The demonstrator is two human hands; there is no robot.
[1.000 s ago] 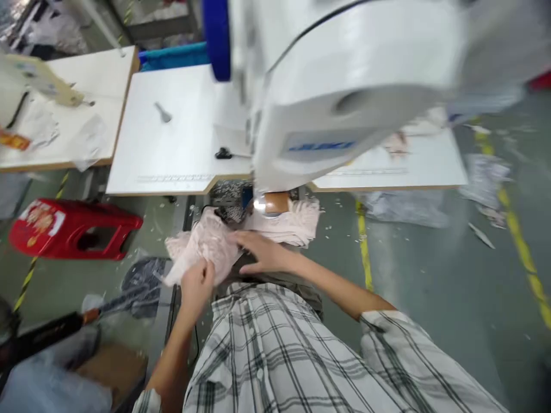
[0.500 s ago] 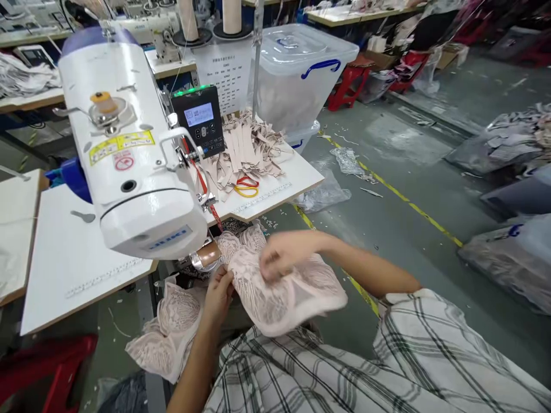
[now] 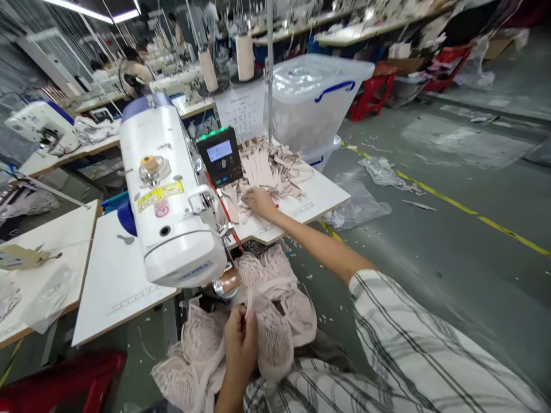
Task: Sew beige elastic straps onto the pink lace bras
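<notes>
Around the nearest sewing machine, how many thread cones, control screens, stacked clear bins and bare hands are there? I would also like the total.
Thread cones: 2
Control screen: 1
Clear bins: 2
Hands: 2 (left hand, right hand)
Total: 7

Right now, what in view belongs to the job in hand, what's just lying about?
Apparently part of it:
lace garment, pinched in the left hand
pile of fabric strips, right hand at its edge
sewing machine

Apparently just lying about:
clear plastic bag on the floor
red stool, lower left
</notes>
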